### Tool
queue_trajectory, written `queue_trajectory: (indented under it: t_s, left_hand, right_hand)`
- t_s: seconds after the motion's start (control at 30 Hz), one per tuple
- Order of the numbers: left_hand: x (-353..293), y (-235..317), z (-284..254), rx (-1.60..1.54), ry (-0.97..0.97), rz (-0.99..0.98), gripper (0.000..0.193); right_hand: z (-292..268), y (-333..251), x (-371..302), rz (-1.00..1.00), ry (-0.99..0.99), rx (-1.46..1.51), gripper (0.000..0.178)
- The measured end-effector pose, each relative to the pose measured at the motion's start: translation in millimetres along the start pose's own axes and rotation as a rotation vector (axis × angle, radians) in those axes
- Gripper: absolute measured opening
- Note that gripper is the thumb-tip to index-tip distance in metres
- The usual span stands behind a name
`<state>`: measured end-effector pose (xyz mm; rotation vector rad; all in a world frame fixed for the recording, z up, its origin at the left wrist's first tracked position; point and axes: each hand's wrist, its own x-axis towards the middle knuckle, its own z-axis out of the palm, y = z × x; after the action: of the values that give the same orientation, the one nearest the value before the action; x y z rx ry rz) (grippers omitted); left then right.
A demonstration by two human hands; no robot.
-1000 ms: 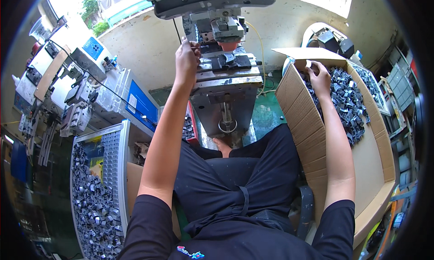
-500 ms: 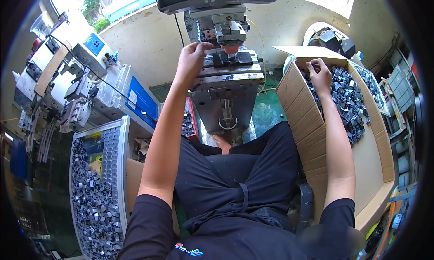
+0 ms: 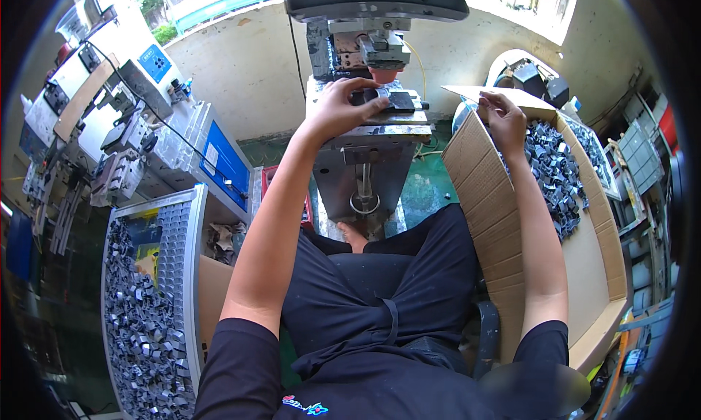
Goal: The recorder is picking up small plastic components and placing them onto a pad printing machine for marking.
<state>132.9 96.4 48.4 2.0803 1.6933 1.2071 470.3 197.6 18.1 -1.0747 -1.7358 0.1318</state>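
Left hand (image 3: 337, 112) has shifted since the earlier frame – from just beside the black jig (image 3: 401, 103) to its near-left end, fingers now over it. Right hand (image 3: 504, 124) has edged toward the left wall of the cardboard box (image 3: 475, 172).

Head view, only one available. Risk, as judged: reddish pad (image 3: 384, 76) stands just above the left fingertips; if the press (image 3: 376, 8) cycles while they are there, a pinch seems likely. Lesser risk: a careless lift could tip or smear the small grey part (image 3: 382, 93).

Left hand: thumb and index parted, reaching around that part, which sits at the jig between their tips; whether it is gripped or only touched, cannot tell. Other fingers partly hidden.

Right hand: fingers curled, tips drawn close together above the box's rim; whether they pinch a piece – cannot tell, too small. Loose dark pieces (image 3: 555, 164) lie in the box, just right of and below this hand. Mesh-sided tray (image 3: 198, 223) of similar pieces stands well left of both hands.
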Motion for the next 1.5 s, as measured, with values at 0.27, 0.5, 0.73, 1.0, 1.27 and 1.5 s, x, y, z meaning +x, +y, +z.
queue_trajectory:
  t_s: [0.27,0.5,0.73,1.0,1.27,1.5]
  left_hand:
    - [-0.9,-3.4,-2.2,-0.113,-0.004,-0.009,0.06]
    - [-0.5,-4.5,-0.2,-0.134,0.058,-0.05,0.054]
    - [8.0,-15.9,3.2,-0.397,0.209,-0.186,0.047]
    - [7.9,-17.5,3.7,-0.342,0.233,-0.194,0.047]
    - [7.2,-20.4,3.5,-0.338,0.252,-0.183,0.047]
    - [1.8,-13.8,-2.7,-0.437,0.313,-0.155,0.053]
  right_hand:
    - [34.6,-110.1,-9.4,-0.154,-0.159,0.19,0.02]
    - [58.8,-149.0,-11.6,-0.18,-0.226,0.274,0.019]
    - [81.3,-148.0,-19.2,-0.171,-0.274,0.272,0.018]
    - [85.5,-154.5,-18.4,-0.137,-0.291,0.172,0.019]
    - [87.4,-157.5,-15.2,-0.08,-0.391,0.053,0.022]
    - [94.8,-164.6,-21.4,-0.059,-0.309,0.003,0.029]
